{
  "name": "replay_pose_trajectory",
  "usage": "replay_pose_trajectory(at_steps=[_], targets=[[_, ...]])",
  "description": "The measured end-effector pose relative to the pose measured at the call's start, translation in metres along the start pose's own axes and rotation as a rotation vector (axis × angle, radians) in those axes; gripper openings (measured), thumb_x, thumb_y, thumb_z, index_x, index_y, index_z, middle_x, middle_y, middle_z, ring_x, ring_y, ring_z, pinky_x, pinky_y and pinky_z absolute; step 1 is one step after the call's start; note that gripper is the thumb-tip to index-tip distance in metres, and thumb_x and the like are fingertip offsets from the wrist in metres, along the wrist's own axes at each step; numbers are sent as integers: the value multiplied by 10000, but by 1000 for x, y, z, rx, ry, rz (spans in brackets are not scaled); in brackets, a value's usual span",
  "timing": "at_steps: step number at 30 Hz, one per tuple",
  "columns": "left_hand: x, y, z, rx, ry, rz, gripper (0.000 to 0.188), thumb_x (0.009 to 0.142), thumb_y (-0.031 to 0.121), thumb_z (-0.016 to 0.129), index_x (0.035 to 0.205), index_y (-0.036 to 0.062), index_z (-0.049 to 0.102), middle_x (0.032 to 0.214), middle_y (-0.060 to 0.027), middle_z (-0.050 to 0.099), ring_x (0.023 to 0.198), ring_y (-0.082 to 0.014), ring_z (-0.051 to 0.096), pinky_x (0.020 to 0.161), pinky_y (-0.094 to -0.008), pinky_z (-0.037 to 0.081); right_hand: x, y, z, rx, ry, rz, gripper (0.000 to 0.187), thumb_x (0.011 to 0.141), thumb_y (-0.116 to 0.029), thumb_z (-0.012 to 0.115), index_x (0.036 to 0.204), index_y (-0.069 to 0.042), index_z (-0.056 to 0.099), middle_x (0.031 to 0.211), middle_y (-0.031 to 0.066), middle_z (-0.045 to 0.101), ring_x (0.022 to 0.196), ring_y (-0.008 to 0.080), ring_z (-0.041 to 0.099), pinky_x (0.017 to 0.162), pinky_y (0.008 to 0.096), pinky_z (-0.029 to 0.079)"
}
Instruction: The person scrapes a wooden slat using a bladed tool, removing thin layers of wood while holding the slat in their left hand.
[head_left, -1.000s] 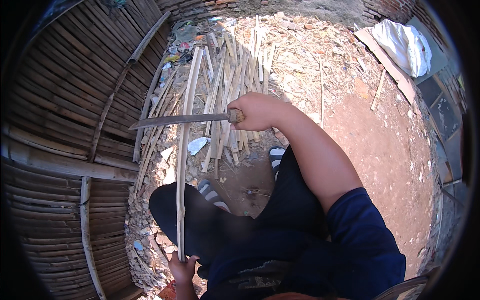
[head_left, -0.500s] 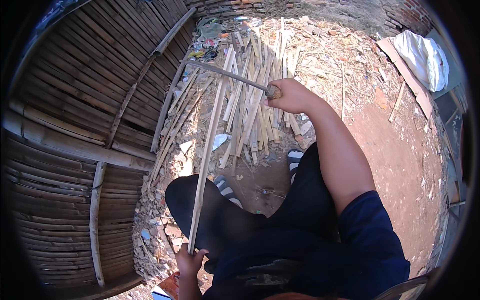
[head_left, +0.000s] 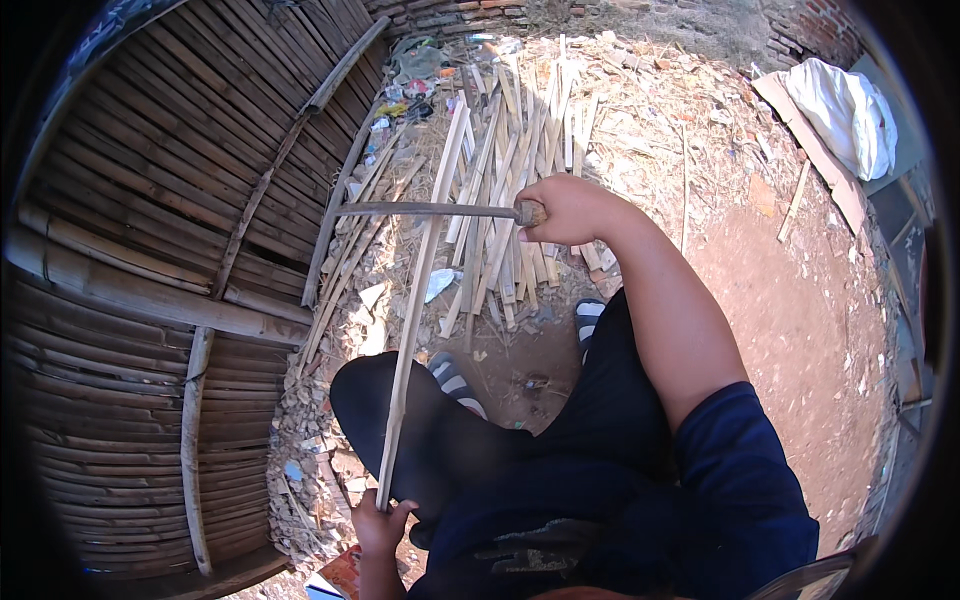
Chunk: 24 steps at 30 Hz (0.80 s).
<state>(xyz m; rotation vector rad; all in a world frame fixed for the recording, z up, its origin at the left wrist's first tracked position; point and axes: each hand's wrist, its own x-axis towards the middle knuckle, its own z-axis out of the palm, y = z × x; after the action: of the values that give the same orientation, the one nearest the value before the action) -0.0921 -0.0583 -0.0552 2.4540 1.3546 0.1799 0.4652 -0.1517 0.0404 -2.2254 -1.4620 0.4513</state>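
A long pale bamboo strip (head_left: 412, 330) slants from my lap up and away over the rubble, crossing my left thigh. Its near end sits in my left hand (head_left: 380, 525), with the thumb out to the side. My right hand (head_left: 567, 210) is closed round the short wooden handle of a sickle-like knife (head_left: 425, 209). The long dark blade points left and lies across the strip about two thirds of the way up. Whether the edge bites into the bamboo I cannot tell.
Beyond my feet lies a pile of split bamboo strips (head_left: 510, 190) on rubble. A bamboo-slat wall (head_left: 180, 150) stands close on the left. A white sack (head_left: 845, 120) and a brown board (head_left: 810, 150) lie at the far right. A brick wall (head_left: 450, 15) closes the back.
My right hand has drawn the knife nearer and slightly left, so the blade now crosses the strip lower down and lies almost level. My left hand and the strip have barely moved.
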Motion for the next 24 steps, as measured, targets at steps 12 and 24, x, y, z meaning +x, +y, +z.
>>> replay_pose_trajectory(at_steps=[12, 24], targets=[[2, -1, 2, -43, -22, -22, 597, 606, 465, 962, 785, 40, 583, 548, -78, 599, 506, -264, 644, 517, -367, 512, -13, -55, 19, -108, -343, -137, 506, 800, -308, 773, 1264, -127, 688, 1156, 185, 708, 1101, 381, 658, 954, 459, 519], [3, 1, 0, -7, 1, 26, 604, 597, 488, 956, 764, 49, 576, 540, -73, 589, 505, -274, 643, 505, -377, 506, -8, 4, -13, 25, 75, 192, 641, 844, -369, 748, 1359, -19, 598, 1246, 240, 665, 1158, 378, 643, 1005, 443, 504]])
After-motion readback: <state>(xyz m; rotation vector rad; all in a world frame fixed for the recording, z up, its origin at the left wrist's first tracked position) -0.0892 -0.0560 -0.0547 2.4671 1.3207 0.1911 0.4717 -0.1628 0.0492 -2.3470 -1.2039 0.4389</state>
